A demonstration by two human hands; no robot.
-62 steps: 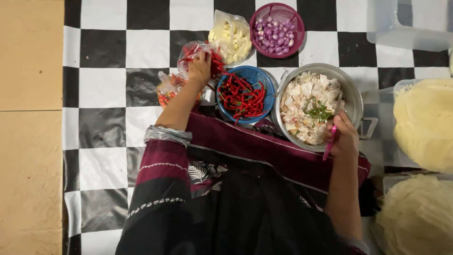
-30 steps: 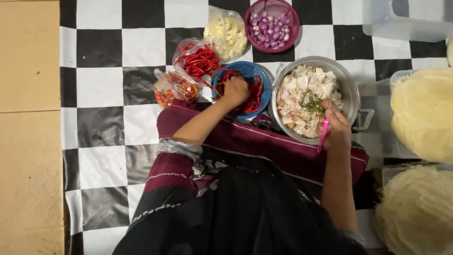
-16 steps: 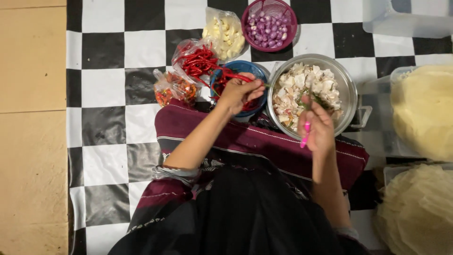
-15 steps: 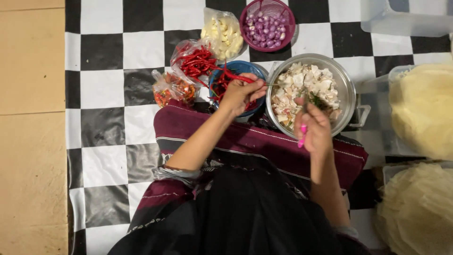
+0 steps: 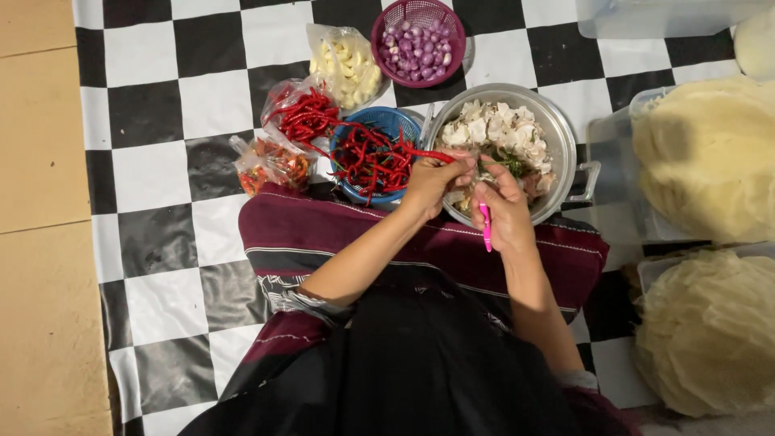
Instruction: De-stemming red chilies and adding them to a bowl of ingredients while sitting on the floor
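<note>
My left hand [image 5: 436,182] pinches a long red chili [image 5: 424,153] over the near rim of the metal bowl [image 5: 565,141], which holds pale chopped pieces and some greens. My right hand [image 5: 502,214] grips a pink-handled knife [image 5: 486,230] right beside the chili, fingers touching the left hand's. A blue basket [image 5: 400,121] piled with red chilies sits just left of the bowl.
A plastic bag of red chilies [image 5: 303,113], a bag of small orange chilies [image 5: 270,161], a bag of pale cloves [image 5: 347,64] and a purple basket of shallots [image 5: 420,36] lie on the checkered mat. Clear tubs with yellowish round sheets [image 5: 710,153] stand at right.
My left hand left the chili bag, reached into the blue basket, and carried one chili over to the metal bowl. My right hand with the knife moved in to meet it.
</note>
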